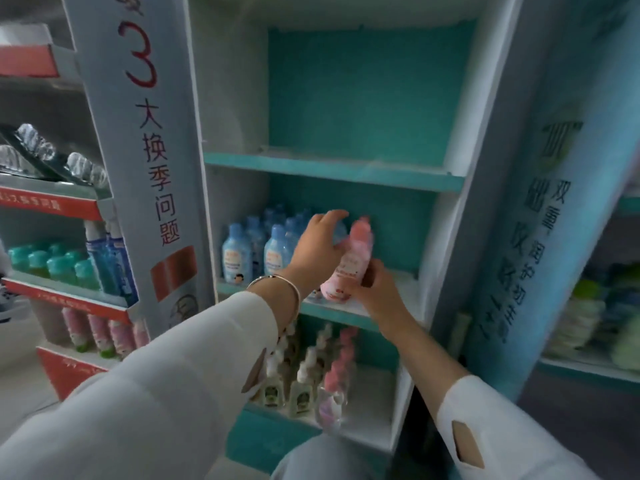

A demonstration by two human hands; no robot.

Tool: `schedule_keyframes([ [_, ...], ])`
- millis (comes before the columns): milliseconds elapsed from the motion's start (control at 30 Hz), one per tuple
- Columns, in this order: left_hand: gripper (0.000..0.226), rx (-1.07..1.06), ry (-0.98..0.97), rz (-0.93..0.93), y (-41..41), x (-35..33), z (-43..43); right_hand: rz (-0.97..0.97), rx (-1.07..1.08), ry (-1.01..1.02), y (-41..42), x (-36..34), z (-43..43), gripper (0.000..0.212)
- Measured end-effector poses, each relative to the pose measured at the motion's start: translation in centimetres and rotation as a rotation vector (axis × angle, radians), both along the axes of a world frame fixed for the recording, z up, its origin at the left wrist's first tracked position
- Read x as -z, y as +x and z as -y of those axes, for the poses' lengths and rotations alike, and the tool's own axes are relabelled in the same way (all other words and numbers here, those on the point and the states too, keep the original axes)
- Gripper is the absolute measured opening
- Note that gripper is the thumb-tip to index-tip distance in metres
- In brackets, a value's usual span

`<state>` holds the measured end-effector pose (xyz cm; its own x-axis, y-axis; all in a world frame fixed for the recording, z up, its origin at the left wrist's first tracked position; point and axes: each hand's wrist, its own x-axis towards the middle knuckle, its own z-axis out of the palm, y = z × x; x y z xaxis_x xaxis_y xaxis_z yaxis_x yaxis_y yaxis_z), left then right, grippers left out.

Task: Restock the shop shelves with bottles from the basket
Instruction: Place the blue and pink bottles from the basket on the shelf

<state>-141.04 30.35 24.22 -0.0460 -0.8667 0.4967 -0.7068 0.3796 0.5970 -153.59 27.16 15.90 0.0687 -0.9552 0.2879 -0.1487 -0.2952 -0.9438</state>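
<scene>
Sleeves: we see white sleeves (173,375) on both our forearms, nearest the camera.
Wrist: a silver bangle (277,282) circles our left wrist.
Right hand: our right hand (377,289) curls its fingers round the lower body of the pink bottle (349,261).
Pink bottle: tilted, cap leaning right, base over the front of the middle shelf (410,289).
Left hand: our left hand (318,244) holds nothing, its fingers loosely spread beside the bottle's upper part; we cannot tell whether they touch.
Blue bottles: the blue bottles (239,251) stand upright in rows on the shelf's left part.
Below: pump bottles (301,386) stand on the lower shelf (374,403).
</scene>
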Motion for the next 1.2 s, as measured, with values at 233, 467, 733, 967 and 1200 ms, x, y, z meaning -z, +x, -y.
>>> schedule_keyframes([
  [233, 0.054, -0.156, 0.059, 0.348, 1.2, 3.1, 3.4, -0.177, 0.316, 0.075, -1.2, 1.6, 6.8, 0.047],
  [467, 0.060, -0.162, 0.086, 0.352, 0.5, 4.9, 6.9, -0.446, 0.346, 0.133, -0.6, 2.8, 12.0, 0.039],
  [733, 0.043, -0.142, 0.035, 0.337, 1.0, 6.3, 8.3, -0.328, 0.302, 0.106, -0.4, 3.4, 15.1, 0.039],
  [967, 0.047, -0.159, 0.085, 0.396, 1.9, 6.0, 8.4, -0.325, 0.305, 0.168, 0.1, 2.9, 14.4, 0.050],
  [1200, 0.048, -0.189, 0.021, 0.463, 2.2, 6.0, 4.8, -0.543, 0.524, -0.027, 1.6, 1.2, 7.9, 0.052],
])
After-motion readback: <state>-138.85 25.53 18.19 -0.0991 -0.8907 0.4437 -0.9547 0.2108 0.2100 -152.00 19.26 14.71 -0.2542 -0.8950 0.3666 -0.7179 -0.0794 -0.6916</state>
